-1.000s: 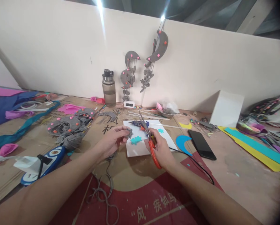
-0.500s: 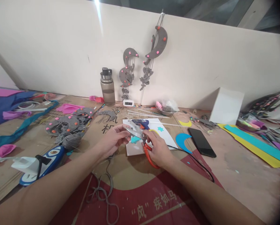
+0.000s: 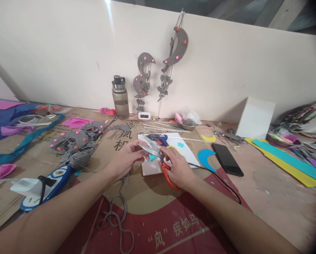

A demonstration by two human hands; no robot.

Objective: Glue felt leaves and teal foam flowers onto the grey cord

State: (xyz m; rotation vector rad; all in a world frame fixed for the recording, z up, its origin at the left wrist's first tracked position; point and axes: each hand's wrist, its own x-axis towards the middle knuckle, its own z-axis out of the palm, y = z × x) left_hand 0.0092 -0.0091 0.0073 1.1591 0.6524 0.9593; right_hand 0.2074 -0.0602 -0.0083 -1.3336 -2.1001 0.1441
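My right hand (image 3: 178,167) grips a pair of scissors (image 3: 166,173) by its orange-red handles. The metal blades stand apart and point left, toward my left hand (image 3: 128,157). That hand is closed, thumb and fingers pinched close to the blades; what sits between the fingertips is too small to make out. Grey yarn (image 3: 118,220) runs from beneath the left hand down the cardboard in loose loops. Under the blades lies a white sheet (image 3: 188,155) bearing turquoise flower cut-outs (image 3: 180,144) and a blue glue gun (image 3: 162,140), partly covered by the hands.
A blue crescent (image 3: 207,159) and a black phone (image 3: 227,159) lie to the right. At left are a blue-and-white power strip (image 3: 56,180), a grey yarn ball (image 3: 80,158) and grey crescents with pompoms (image 3: 68,141). A water bottle (image 3: 120,102) stands by the wall.
The view has shifted very slightly. Both hands and the scissors keep nearly the same place and pose, with the blades still apart.
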